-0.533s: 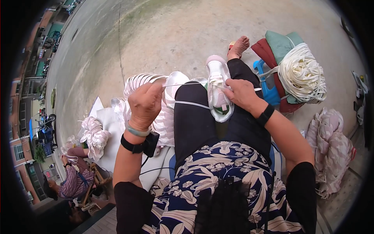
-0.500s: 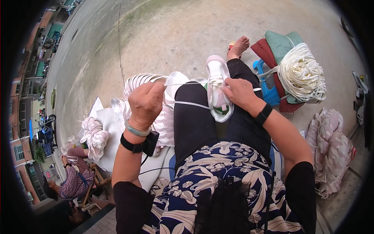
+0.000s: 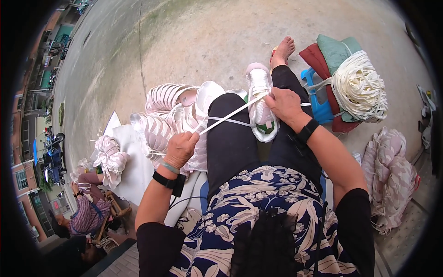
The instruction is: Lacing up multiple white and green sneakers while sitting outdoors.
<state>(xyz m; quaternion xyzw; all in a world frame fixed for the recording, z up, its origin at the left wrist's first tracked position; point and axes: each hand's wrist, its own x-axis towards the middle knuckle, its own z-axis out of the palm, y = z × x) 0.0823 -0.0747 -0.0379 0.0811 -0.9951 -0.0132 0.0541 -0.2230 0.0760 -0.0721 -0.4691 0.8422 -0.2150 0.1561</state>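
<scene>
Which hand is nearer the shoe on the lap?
Right. The right hand is at the right side of the shoe; the left hand is off to its left, gripping the stretched white lace.

Ground (image 3: pixel 207 46): bright, even daylight; you get soft light, direction hard to tell.
Left hand (image 3: pixel 181 148), right hand (image 3: pixel 284 105): evenly lit, outlines readable.
White shoe (image 3: pixel 261 115): bright, panels distinguishable.
Cord coil (image 3: pixel 360 85): among your brightest patches, strands separate.
Black trousers (image 3: pixel 233 143): dark, folds mostly lost to you.
Building fronts (image 3: pixel 30 152): tipped and bent by your fisheye, fine detail soft.
Seated co-worker (image 3: pixel 85 217): small, dim surroundings.
Your frame corners: black, round falloff.
</scene>
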